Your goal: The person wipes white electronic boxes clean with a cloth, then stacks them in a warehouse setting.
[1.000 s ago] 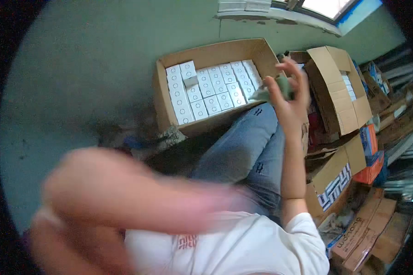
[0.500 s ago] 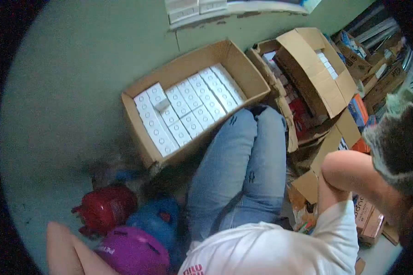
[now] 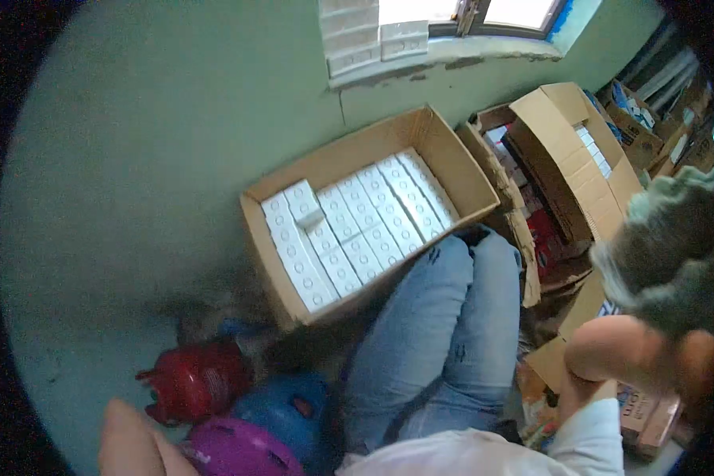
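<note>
Cloth point(image 3: 662, 238), judged light and soft, best held by bunched edge. Right hand point(image 3: 698, 361) near, blurred: grip undeterminable. Left hand unseen.

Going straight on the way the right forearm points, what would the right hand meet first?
Nothing clear in that line: the right forearm points toward the picture's dark right edge, and the hand can't be made out. The grey-green cloth shows just above; depth and contact are unclear.
</note>
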Demonstrator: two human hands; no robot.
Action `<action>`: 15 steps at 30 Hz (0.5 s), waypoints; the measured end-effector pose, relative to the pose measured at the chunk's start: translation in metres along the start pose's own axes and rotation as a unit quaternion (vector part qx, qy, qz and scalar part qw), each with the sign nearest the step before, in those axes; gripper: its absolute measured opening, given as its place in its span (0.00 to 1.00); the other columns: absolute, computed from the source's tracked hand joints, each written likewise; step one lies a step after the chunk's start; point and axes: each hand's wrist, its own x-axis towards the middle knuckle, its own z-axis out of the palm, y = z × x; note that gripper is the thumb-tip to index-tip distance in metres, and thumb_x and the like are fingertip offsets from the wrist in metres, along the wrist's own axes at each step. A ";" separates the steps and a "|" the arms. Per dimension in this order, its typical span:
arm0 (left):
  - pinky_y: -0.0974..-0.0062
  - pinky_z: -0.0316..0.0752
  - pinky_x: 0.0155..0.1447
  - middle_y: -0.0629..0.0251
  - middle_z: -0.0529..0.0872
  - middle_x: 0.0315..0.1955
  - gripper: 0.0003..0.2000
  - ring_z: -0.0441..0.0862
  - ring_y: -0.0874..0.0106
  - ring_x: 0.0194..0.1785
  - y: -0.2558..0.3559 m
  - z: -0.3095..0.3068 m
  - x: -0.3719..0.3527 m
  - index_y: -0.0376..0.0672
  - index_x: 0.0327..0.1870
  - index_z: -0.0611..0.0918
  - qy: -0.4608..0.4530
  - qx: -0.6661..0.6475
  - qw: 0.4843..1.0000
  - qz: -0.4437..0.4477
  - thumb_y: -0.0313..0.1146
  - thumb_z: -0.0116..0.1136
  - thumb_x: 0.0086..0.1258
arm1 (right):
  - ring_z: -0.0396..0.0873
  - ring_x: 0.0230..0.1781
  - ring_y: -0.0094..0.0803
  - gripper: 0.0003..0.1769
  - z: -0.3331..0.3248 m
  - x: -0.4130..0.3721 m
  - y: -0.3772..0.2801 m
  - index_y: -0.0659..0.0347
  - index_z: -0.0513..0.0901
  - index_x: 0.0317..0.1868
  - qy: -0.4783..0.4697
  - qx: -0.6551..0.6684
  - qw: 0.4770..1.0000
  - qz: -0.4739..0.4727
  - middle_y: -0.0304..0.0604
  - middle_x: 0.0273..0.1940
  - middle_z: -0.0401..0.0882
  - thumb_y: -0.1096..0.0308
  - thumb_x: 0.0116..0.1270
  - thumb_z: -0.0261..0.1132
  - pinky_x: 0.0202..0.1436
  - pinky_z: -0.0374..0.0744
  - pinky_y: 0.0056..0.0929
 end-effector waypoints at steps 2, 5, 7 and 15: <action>0.63 0.70 0.55 0.62 0.80 0.41 0.13 0.77 0.64 0.47 -0.002 0.001 0.001 0.44 0.47 0.78 0.010 0.001 1.000 -0.005 0.36 0.61 0.64 | 0.77 0.42 0.33 0.15 0.006 -0.011 0.006 0.62 0.78 0.38 0.046 -0.014 0.995 0.082 0.48 0.42 0.79 0.56 0.70 0.61 0.51 0.74 0.30; 0.63 0.70 0.56 0.61 0.80 0.41 0.13 0.77 0.64 0.47 -0.002 0.001 0.000 0.44 0.47 0.78 0.040 0.002 0.999 -0.002 0.35 0.61 0.64 | 0.76 0.41 0.34 0.16 0.054 -0.054 0.013 0.61 0.78 0.36 0.103 0.049 0.912 0.393 0.49 0.42 0.79 0.55 0.71 0.59 0.51 0.74 0.30; 0.63 0.70 0.56 0.61 0.80 0.41 0.13 0.77 0.64 0.48 -0.002 -0.001 0.001 0.43 0.48 0.78 0.076 0.001 0.997 -0.007 0.35 0.61 0.64 | 0.74 0.37 0.26 0.18 0.091 -0.102 0.012 0.60 0.77 0.35 0.077 0.223 0.778 0.583 0.40 0.36 0.79 0.54 0.75 0.52 0.47 0.72 0.25; 0.62 0.71 0.58 0.59 0.80 0.42 0.14 0.78 0.64 0.48 -0.159 0.089 -0.083 0.42 0.48 0.78 0.183 0.166 0.884 -0.396 0.34 0.62 0.63 | 0.79 0.38 0.30 0.25 0.184 -0.266 -0.046 0.60 0.79 0.48 0.201 0.743 0.077 0.634 0.42 0.42 0.82 0.45 0.74 0.50 0.41 0.80 0.30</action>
